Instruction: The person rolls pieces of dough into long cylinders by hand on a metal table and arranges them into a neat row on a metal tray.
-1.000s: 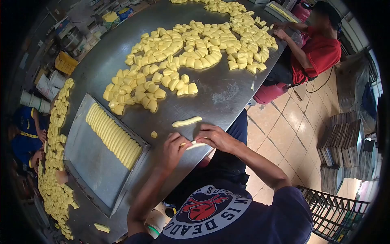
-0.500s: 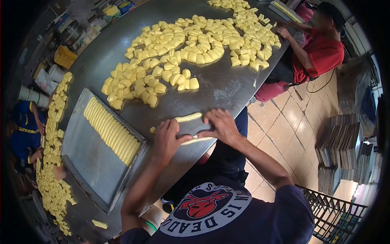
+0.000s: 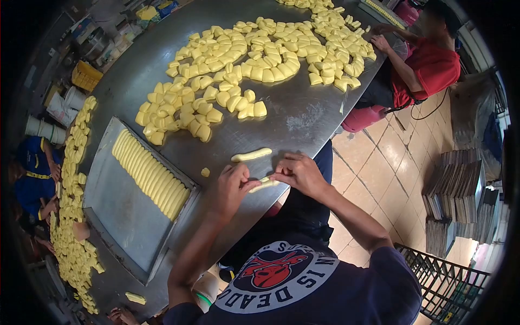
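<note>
Near the table's edge, my left hand (image 3: 234, 187) pinches one end of a thin yellow dough strip (image 3: 265, 184). My right hand (image 3: 299, 173) has its fingers closed on the strip's other end. Part of the strip is hidden behind the fingers. A second dough roll (image 3: 252, 155) lies on the metal table (image 3: 292, 116) just beyond my hands. A small dough scrap (image 3: 205, 172) sits beside my left hand. To the left is a metal tray (image 3: 116, 227) with a row of dough rolls (image 3: 151, 174) along its far right side.
Many dough pieces (image 3: 216, 59) are heaped across the table beyond my hands. More dough (image 3: 70, 244) lines the left. A co-worker in red (image 3: 428, 73) works at the far right; another in blue (image 3: 33, 176) is at the left. A black crate (image 3: 444, 281) stands lower right.
My fingers have curled from spread to pinching, and the strip between them has been lifted slightly. A co-worker's hand has appeared at the table's bottom edge.
</note>
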A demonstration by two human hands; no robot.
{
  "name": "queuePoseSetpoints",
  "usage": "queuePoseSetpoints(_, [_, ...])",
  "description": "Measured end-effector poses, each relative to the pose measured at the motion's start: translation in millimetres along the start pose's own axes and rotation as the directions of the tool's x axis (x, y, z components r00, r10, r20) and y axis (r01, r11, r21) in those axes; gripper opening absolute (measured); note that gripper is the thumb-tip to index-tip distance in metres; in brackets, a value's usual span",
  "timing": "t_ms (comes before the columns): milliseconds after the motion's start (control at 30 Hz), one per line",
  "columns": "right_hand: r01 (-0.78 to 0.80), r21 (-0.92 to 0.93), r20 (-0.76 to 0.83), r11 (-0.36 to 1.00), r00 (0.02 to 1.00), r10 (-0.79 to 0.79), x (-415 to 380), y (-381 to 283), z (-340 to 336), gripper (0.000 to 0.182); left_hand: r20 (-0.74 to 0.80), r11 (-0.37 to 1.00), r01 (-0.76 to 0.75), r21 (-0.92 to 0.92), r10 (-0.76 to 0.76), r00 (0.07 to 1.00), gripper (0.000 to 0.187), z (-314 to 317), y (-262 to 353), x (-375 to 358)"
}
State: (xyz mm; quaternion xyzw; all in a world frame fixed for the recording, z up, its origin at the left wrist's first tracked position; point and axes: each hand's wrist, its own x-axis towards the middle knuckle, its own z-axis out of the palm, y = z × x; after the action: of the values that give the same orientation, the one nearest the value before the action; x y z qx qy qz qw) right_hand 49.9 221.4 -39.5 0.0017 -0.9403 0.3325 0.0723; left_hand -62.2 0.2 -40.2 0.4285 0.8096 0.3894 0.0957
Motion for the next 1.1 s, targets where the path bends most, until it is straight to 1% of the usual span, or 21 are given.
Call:
queuePoseSetpoints(133, [-0.098,-0.171,-0.168,0.98,0.983,0.069,7,-10,-16,0.044,-0.083,0.987,0.097,0.126,-0.086,0.993,0.045,-8,8,3])
queuePoseSetpoints(167, [-0.1,-0.17,-0.168,0.98,0.983,0.071,5,-7,-16,0.044,-0.148,0.99,0.036,0.138,-0.016,0.989,0.044,-9,5,4])
queuePoseSetpoints(233, [-0.036,-0.016,-0.02,0.999,0.999,0.036,1,7,-13,0.044,-0.215,0.987,-0.028,0.156,0.062,0.975,0.043,-4,-3,0])
queuePoseSetpoints(300, [0.053,-0.021,-0.04,0.998,0.998,-0.053,-10,7,-9,0.035,-0.085,0.991,0.079,-0.11,-0.088,0.992,0.041,6,-12,-12])
queuePoseSetpoints(333, [-0.044,0.143,-0.001,0.989,0.999,0.045,-15,5,-11,0.03,-0.082,0.991,0.079,-0.111,-0.088,0.993,0.041,6,-12,-16])
queuePoseSetpoints(367, [-0.142,0.296,0.052,0.945,0.99,0.132,-16,3,-13,0.026,-0.072,0.927,0.138,-0.348,-0.173,0.982,0.04,5,-12,-18])
queuePoseSetpoints(400, [-0.138,0.292,0.053,0.946,0.99,0.128,-13,3,-14,0.026,-0.046,0.805,0.183,-0.564,-0.252,0.967,0.039,2,-9,-16])
queuePoseSetpoints(433, [-0.064,0.32,0.023,0.945,0.998,0.06,-11,1,-13,0.024,-0.047,0.803,0.184,-0.567,-0.255,0.966,0.039,1,-7,-14])
queuePoseSetpoints(500, [0.0,0.35,-0.004,0.937,1.0,0.001,-9,-3,-7,0.023,0.037,0.842,0.208,-0.498,-0.219,0.975,0.04,-2,-5,-8])
queuePoseSetpoints(533, [0.037,0.271,-0.005,0.962,0.999,-0.037,-4,-2,-3,0.024,0.039,0.841,0.209,-0.499,-0.219,0.975,0.04,-3,-4,-4])
queuePoseSetpoints(600, [0.027,0.035,0.008,0.999,1.0,-0.027,4,-5,2,0.034,-0.006,0.994,-0.001,-0.109,0.001,1.0,0.041,-3,-3,4])
queuePoseSetpoints(633, [0.027,0.034,0.012,0.999,1.0,-0.028,7,-8,-2,0.034,-0.007,0.994,0.001,-0.111,-0.002,1.0,0.041,-3,-1,7])
queuePoseSetpoints(700, [-0.022,-0.264,-0.086,0.964,0.996,-0.001,12,-14,-12,0.043,-0.038,0.975,-0.001,0.221,0.01,0.999,0.044,-5,3,6])
queuePoseSetpoints(767, [-0.069,-0.28,-0.129,0.957,0.991,0.033,12,-5,-14,0.048,-0.107,0.974,-0.011,0.225,0.036,0.994,0.045,-8,0,11])
queuePoseSetpoints(833, [-0.12,-0.132,0.045,0.984,0.991,0.127,9,0,-15,0.046,-0.18,0.972,-0.018,0.234,0.062,0.982,0.045,-5,-4,5])
queuePoseSetpoints(900, [-0.079,-0.019,0.022,0.997,0.997,0.08,1,3,-10,0.043,-0.127,0.999,0.028,-0.022,-0.031,0.991,0.045,5,-9,-5])
queuePoseSetpoints(933, [-0.04,0.093,-0.005,0.995,0.999,0.041,-3,2,-8,0.039,-0.126,0.999,0.029,-0.018,-0.031,0.991,0.045,5,-6,-8])
queuePoseSetpoints(967, [-0.039,0.095,-0.008,0.995,0.999,0.04,-6,0,-6,0.039,-0.121,0.977,0.095,-0.192,-0.12,0.985,0.045,6,-2,-10])
queuePoseSetpoints(1000, [-0.029,0.211,-0.01,0.977,0.999,0.032,-7,-4,-6,0.035,-0.102,0.92,0.157,-0.36,-0.206,0.973,0.044,6,3,-9])
queuePoseSetpoints(1033, [-0.02,0.323,-0.01,0.946,1.0,0.025,-6,-7,-7,0.032,-0.103,0.92,0.158,-0.358,-0.207,0.973,0.044,9,3,-6])
queuePoseSetpoints(1100, [-0.055,0.313,0.038,0.948,0.998,0.045,-2,-12,-3,0.029,-0.098,0.935,0.071,-0.347,-0.111,0.989,0.04,15,0,1])
